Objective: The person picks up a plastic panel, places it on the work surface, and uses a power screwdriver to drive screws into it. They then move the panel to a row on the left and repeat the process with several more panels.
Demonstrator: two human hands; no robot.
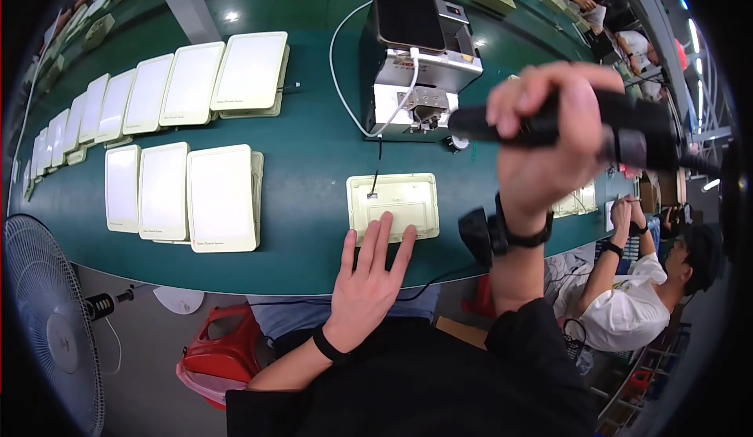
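My left hand lies with fingers spread on a cream rectangular plastic housing on the green table. A short black wire rises from a small slot in its upper left. My right hand, blurred by motion, is wrapped around a black electric screwdriver, held raised and roughly level. Its narrow end points left and overlaps in view the right side of a metal screw feeder; whether they touch I cannot tell. A dark phone-like slab with a white cable rests on top of the feeder.
Two rows of cream-framed white panels stand on the left side of the table. A floor fan is at lower left, near a red stool. A co-worker in a white shirt sits on the right. A small cream housing part lies beyond my right wrist.
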